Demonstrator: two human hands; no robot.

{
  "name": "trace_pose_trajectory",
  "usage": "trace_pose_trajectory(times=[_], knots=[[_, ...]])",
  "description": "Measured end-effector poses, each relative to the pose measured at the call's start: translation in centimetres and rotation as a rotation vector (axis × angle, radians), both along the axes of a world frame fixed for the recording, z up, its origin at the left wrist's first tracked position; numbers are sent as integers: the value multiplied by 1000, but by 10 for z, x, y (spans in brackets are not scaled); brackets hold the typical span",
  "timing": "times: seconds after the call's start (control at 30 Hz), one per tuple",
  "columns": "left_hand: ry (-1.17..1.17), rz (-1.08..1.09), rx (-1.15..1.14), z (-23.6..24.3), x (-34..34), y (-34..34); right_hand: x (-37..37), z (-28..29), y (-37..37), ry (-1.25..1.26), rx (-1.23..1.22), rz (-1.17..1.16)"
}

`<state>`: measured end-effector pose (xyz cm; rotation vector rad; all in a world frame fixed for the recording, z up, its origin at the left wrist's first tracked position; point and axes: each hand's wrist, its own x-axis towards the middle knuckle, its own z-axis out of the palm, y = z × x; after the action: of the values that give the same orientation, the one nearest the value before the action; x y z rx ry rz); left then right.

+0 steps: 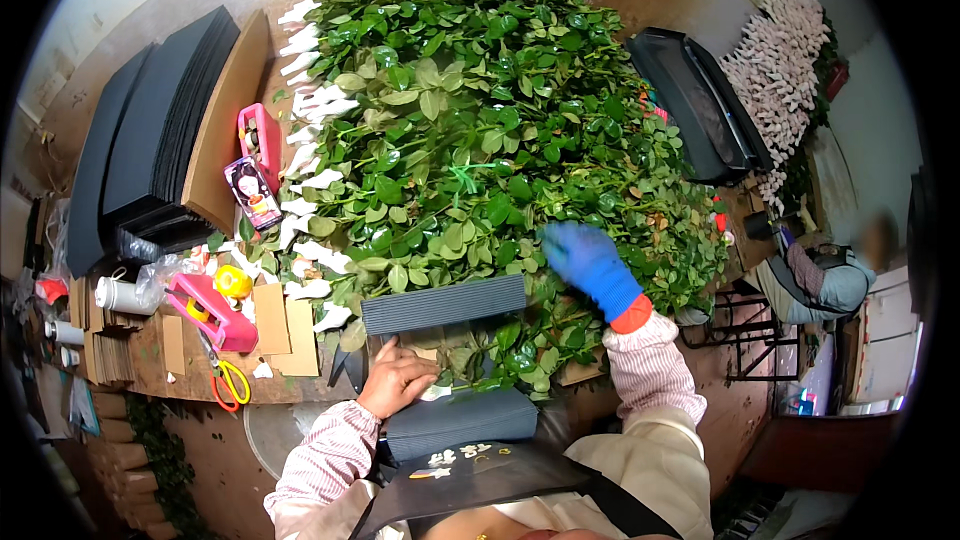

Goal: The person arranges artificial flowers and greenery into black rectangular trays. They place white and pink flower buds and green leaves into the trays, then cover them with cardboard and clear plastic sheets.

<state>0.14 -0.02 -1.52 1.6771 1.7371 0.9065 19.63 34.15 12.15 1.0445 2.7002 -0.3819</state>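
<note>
Card, grey and corrugated, at near edge of table, leafy stems between its flaps | left hand loosely curled inside, gloved right hand on foliage; grips: cannot tell | seemingly bundling; next calls for aligning stems

R fingers, co-worker's head blurred; tbl part-hid. by leaves.

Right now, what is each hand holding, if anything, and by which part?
It cannot be told: the left hand lies between dark corrugated flaps; the blue-gloved right hand is at the leaves, its grip unclear.
</note>
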Motion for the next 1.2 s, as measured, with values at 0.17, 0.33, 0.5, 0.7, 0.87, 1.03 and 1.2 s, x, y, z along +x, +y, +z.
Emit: trace_pose_trajectory(times=[0.17, 0.33, 0.5, 0.7, 0.87, 1.03, 1.2], knots=[[-31, 26, -30, 1, 0, 6, -37, -64, 47, 437, 406, 310], [-40, 71, -42, -5, 2, -1, -76, -39, 41, 182, 391, 139], [-50, 45, 11, -2, 2, 4, -43, 15, 30, 507, 747, 390], [45, 84, 50, 5, 9, 3, 41, 48, 41, 793, 638, 95], [-13, 15, 85, -1, 4, 4, 94, 48, 36, 974, 507, 16], [-132, 65, -28, -9, 1, -1, 96, 79, -13, 859, 639, 155], [-333, 157, -74, -56, -4, -15, 121, 65, -45, 400, 391, 321]])
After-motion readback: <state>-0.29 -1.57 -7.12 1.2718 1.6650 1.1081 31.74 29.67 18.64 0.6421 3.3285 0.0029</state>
